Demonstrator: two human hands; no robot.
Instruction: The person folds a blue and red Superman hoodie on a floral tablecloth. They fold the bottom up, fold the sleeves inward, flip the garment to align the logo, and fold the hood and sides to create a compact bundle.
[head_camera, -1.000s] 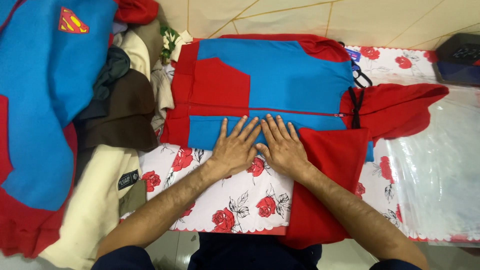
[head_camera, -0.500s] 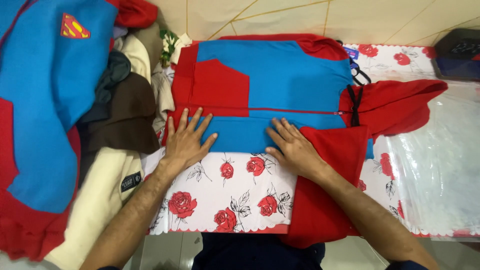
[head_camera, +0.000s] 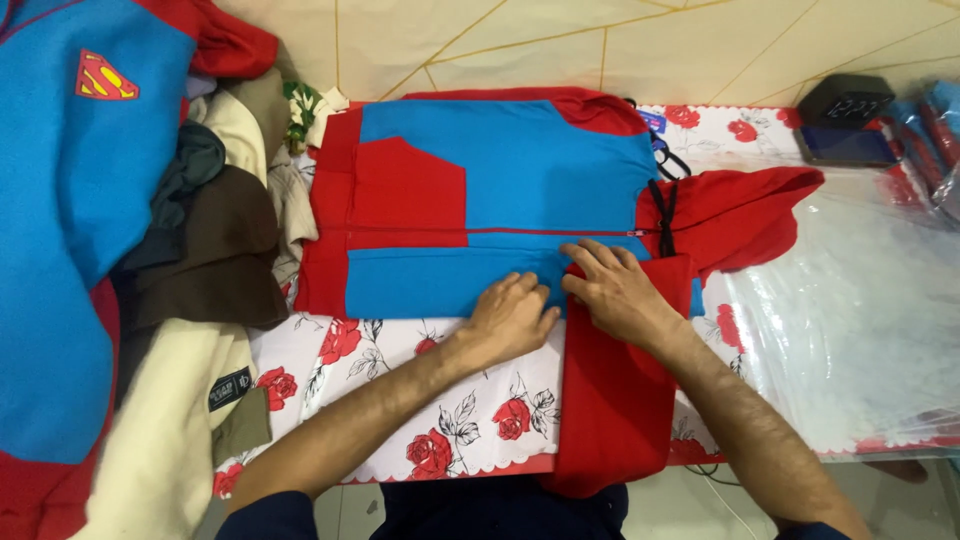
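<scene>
Half a second earlier the left hand (head_camera: 512, 318) lay spread near the hoodie's bottom hem, well apart from the right; now it has slid across to sit just beside the right hand (head_camera: 616, 290), both near the middle of the garment's near edge.

A red and blue hoodie (head_camera: 500, 180) lies flat and sideways on a table (head_camera: 470, 420) covered with a white cloth printed with red roses. Its red hood (head_camera: 740, 215) points to the right, and one red sleeve (head_camera: 615, 400) hangs over the table's near edge.

The left hand rests palm down on the blue panel, fingers loosely curled and gripping nothing. The right hand presses flat where the sleeve meets the body, fingers stretched out and holding nothing.

To the left is one heap of clothes (head_camera: 200, 250) in brown, cream and grey. On it lies a second blue and red garment (head_camera: 60, 250) with a shield-shaped red and yellow badge (head_camera: 105, 78). A small black rectangular label (head_camera: 230, 388) sits on a cream piece.

One clear plastic sheet (head_camera: 850, 320) covers the table's right end. One dark box-shaped object (head_camera: 845, 100) stands at the far right corner.
</scene>
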